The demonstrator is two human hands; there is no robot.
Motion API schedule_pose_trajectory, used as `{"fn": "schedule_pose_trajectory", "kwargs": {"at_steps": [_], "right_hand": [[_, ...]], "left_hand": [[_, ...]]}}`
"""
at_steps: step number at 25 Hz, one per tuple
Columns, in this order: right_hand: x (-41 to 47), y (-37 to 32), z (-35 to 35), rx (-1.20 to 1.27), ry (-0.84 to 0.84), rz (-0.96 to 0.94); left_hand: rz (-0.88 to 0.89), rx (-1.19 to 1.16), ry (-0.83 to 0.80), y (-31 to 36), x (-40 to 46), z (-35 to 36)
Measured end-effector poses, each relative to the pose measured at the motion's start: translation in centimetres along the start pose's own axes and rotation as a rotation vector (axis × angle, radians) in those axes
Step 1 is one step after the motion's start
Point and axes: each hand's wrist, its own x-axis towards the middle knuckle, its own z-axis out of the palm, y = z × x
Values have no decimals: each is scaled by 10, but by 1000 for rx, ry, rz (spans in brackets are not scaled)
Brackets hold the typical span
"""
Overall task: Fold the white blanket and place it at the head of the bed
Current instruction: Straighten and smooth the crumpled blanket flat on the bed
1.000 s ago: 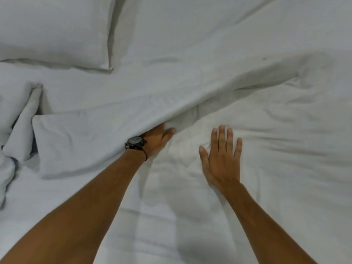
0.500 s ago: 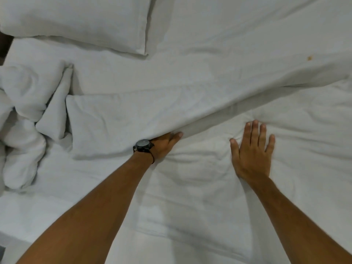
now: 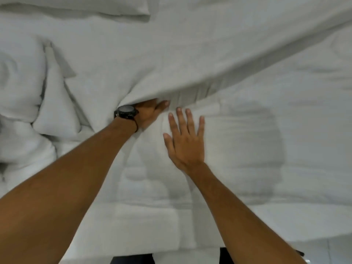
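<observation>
No readable writing — left hand (image 3: 147, 113) tucked under soft white blanket (image 3: 171, 60) fold, grip unclear; right hand (image 3: 185, 141) flat, fingers spread, at 3 o'clock.

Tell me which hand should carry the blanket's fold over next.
Left, probably. The left hand is tucked under the raised edge of the white blanket, while the right hand lies flat and open on the bedding, holding nothing.

left hand (image 3: 147, 113) under white blanket (image 3: 171, 60) fold, right hand (image 3: 185, 143) flat
</observation>
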Motion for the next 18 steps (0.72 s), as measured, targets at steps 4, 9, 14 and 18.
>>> {"fn": "schedule_pose_trajectory", "kwargs": {"at_steps": [4, 9, 14, 18], "right_hand": [[-14, -59, 13, 44, -25, 10], [-24, -78, 22, 32, -40, 70], [-33, -94, 26, 8, -24, 147], [-43, -118, 30, -4, -30, 234]], "left_hand": [[-2, -55, -86, -53, -39, 8], [57, -74, 16, -65, -82, 19], [85, -52, 28, -82, -106, 25], [158, 102, 12, -117, -124, 26]]}}
